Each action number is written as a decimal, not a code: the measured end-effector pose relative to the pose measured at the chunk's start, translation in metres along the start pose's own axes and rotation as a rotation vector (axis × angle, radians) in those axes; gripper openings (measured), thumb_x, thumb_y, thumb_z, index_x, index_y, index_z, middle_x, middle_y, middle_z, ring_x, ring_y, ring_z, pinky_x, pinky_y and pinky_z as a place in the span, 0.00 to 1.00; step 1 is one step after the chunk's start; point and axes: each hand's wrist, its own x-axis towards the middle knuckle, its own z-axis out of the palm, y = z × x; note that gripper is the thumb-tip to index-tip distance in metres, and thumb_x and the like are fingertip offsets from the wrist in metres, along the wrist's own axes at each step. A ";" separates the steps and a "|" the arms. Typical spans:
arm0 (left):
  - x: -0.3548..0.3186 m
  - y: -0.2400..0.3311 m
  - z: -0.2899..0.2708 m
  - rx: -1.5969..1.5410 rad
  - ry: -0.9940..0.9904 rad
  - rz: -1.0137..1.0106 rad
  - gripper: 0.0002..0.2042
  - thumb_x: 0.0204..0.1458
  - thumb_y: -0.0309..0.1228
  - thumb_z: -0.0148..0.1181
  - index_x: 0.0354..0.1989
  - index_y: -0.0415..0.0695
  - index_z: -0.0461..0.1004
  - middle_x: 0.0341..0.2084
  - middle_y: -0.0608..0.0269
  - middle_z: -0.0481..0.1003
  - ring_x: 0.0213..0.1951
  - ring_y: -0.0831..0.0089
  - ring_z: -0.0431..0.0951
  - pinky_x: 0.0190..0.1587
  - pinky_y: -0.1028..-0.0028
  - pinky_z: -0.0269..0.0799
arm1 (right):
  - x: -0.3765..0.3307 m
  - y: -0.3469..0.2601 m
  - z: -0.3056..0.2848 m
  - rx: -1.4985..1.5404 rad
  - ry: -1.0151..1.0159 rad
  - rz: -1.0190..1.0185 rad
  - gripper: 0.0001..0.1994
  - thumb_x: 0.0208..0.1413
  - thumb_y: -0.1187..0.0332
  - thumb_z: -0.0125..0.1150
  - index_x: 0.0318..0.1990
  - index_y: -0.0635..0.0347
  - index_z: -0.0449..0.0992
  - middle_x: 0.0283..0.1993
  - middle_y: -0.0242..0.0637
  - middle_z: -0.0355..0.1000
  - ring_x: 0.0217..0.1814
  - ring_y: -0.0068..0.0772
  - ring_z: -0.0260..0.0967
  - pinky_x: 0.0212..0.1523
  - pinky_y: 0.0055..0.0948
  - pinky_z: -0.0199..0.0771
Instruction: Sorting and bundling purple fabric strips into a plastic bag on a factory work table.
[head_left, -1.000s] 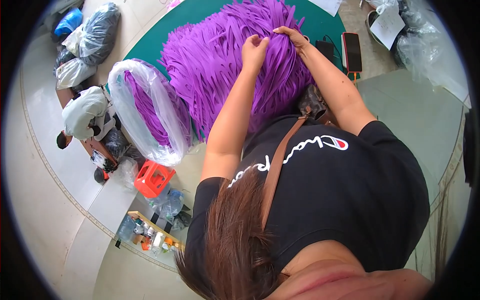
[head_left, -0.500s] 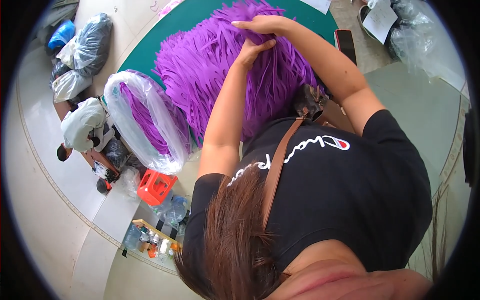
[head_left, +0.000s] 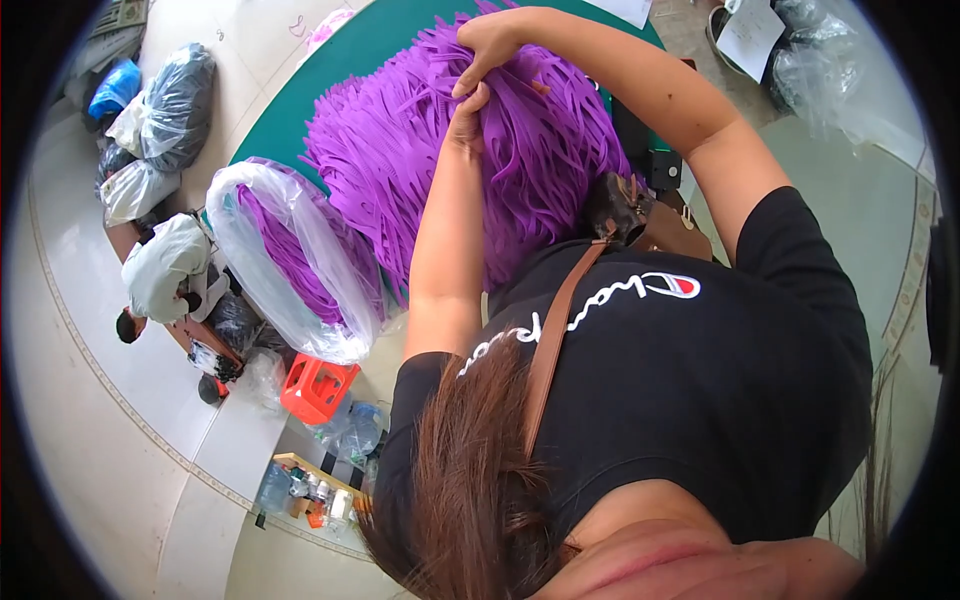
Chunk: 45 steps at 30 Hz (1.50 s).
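A big heap of soft purple strips [head_left: 385, 150] covers much of the green round table [head_left: 270, 120]. At the top of the heap my right hand [head_left: 490, 48] is curled round a bunch of strips, thumb pointing down. Just below it my left hand [head_left: 467, 120] closes on the same bunch, its fingers partly hidden behind the strips. The two hands almost touch. Left of the heap, a clear plastic bag [head_left: 232, 215] with its mouth wide open holds more purple strips.
A brown handbag [head_left: 665, 232] hangs at my front against the table edge. Below the plastic bag stands a red plastic stool [head_left: 318, 388]. Filled bags [head_left: 178, 105] lie on the floor at far left, near a bent-over person [head_left: 165, 265]. Papers [head_left: 750, 38] lie at upper right.
My right hand has shifted left and its fingers have curled down. My left hand has moved slightly left and down. The right forearm has risen and now covers the phone at the table's right.
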 end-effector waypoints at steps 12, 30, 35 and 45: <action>0.004 -0.028 0.035 -0.263 0.206 -0.112 0.18 0.40 0.32 0.61 0.41 0.39 0.69 0.36 0.54 0.72 0.38 0.59 0.75 0.49 0.59 0.71 | 0.022 0.034 0.060 0.164 0.538 0.011 0.32 0.44 0.40 0.56 0.32 0.70 0.76 0.33 0.54 0.74 0.37 0.51 0.73 0.40 0.42 0.71; -0.054 -0.037 0.040 -0.187 0.264 0.130 0.10 0.41 0.31 0.57 0.32 0.40 0.70 0.33 0.58 0.71 0.39 0.64 0.72 0.52 0.64 0.67 | 0.000 0.042 0.193 0.554 0.937 0.760 0.70 0.25 0.20 0.53 0.69 0.59 0.31 0.72 0.57 0.26 0.74 0.58 0.20 0.66 0.64 0.21; -0.073 -0.059 0.067 0.076 0.304 0.210 0.13 0.37 0.33 0.58 0.31 0.39 0.69 0.31 0.58 0.69 0.39 0.65 0.70 0.52 0.71 0.61 | 0.032 0.056 0.221 0.378 0.843 0.752 0.61 0.34 0.27 0.56 0.70 0.45 0.29 0.73 0.50 0.16 0.72 0.64 0.08 0.59 0.77 0.15; -0.157 -0.098 0.118 0.276 0.266 0.328 0.13 0.34 0.34 0.59 0.28 0.44 0.67 0.25 0.67 0.66 0.36 0.70 0.66 0.57 0.70 0.52 | 0.027 0.047 0.216 0.381 0.836 0.704 0.62 0.34 0.19 0.43 0.70 0.53 0.33 0.74 0.50 0.22 0.73 0.62 0.11 0.62 0.72 0.13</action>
